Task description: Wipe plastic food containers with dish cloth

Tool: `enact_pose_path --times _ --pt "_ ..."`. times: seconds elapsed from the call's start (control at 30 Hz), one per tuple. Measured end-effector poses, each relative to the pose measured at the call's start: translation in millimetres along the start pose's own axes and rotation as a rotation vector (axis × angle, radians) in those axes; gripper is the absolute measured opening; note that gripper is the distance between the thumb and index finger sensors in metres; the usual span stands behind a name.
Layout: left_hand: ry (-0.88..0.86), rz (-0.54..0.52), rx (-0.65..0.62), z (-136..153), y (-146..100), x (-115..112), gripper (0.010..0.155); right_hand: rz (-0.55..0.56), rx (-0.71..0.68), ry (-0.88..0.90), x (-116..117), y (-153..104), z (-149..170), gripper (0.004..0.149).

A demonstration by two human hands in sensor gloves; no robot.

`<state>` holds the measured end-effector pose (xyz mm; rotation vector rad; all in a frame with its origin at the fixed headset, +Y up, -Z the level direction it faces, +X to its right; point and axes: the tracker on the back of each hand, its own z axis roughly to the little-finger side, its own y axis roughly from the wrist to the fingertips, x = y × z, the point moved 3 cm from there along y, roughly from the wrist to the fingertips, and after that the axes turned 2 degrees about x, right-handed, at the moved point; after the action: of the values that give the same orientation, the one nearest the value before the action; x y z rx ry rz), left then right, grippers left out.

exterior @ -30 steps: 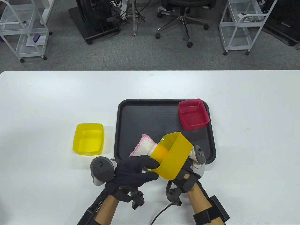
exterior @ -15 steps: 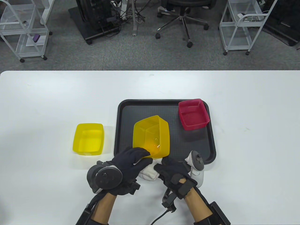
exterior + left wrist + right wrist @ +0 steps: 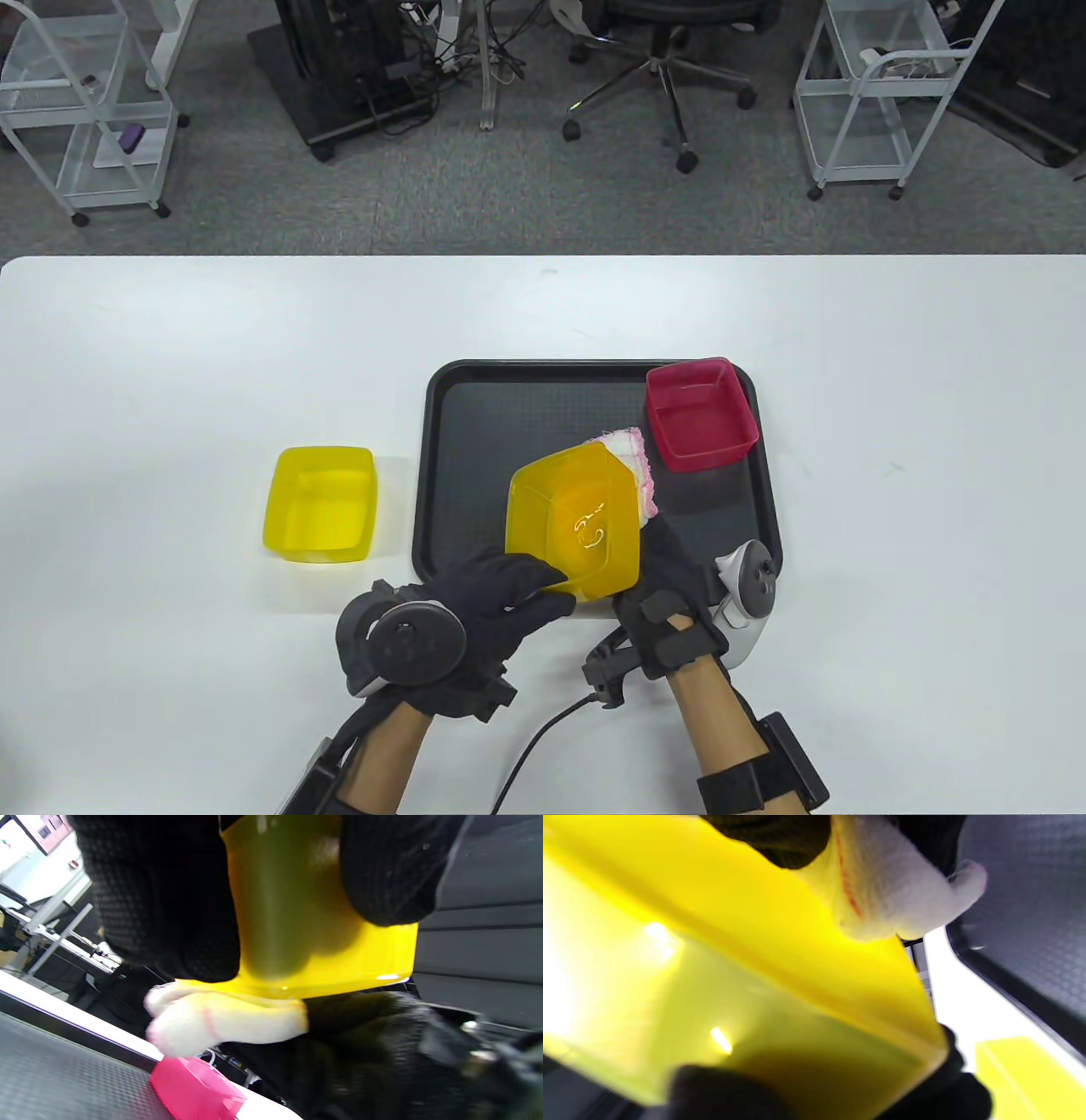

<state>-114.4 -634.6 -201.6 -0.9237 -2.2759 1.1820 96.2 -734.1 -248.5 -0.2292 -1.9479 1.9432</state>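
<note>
White surface (image 3: 170, 356) | left hand (image 3: 488, 607) grips yellow container (image 3: 573, 526) | right hand (image 3: 666, 586) presses cloth (image 3: 632, 463) outside | next: turn, wipe remaining walls

A gloved finger (image 3: 772, 836) presses the white cloth (image 3: 886, 895) against the yellow container (image 3: 712, 984), above the black tray (image 3: 1031, 921).

Floor: grey carpet (image 3: 475, 204). White counter (image 3: 170, 356) spans the foreground. Beyond its far edge, a black office chair on a chrome five-star base with castors (image 3: 657, 81) stands centre. White wire trolleys on castors stand at left (image 3: 81, 110) and right (image 3: 882, 93). Black equipment with tangled cables (image 3: 365, 68) sits left of the chair. Lighting even.
</note>
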Motion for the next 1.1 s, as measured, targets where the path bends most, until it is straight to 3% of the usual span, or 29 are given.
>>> enact_pose_path --times 0.13,0.23,0.33,0.53,0.73,0.9,1.1 --pt "-0.004 -0.016 0.049 6.4 -0.1 3.8 0.040 -0.192 0.123 -0.042 17.4 -5.8 13.9 0.058" --pt "0.121 0.009 0.051 16.5 0.0 14.1 0.040 -0.298 0.166 -0.057 26.8 -11.4 15.4 0.058" --pt "0.318 0.064 0.041 30.6 -2.0 32.8 0.041 -0.278 0.152 -0.021 23.8 -14.1 11.3 0.057" --pt "0.556 0.110 0.201 75.8 -12.4 78.0 0.043 -0.229 0.079 0.021 8.0 -15.1 -2.4 0.053" --pt "0.617 0.042 0.394 120.6 -30.9 118.5 0.045 -0.159 0.098 -0.046 -7.6 -13.6 2.7 0.053" --pt "0.739 0.079 0.439 146.6 -39.3 117.1 0.045 -0.152 0.105 -0.061 -8.3 -12.2 3.6 0.053" --pt "0.747 0.133 0.476 165.1 -39.8 107.8 0.044 -0.159 0.125 -0.089 -7.1 -12.3 7.1 0.053"
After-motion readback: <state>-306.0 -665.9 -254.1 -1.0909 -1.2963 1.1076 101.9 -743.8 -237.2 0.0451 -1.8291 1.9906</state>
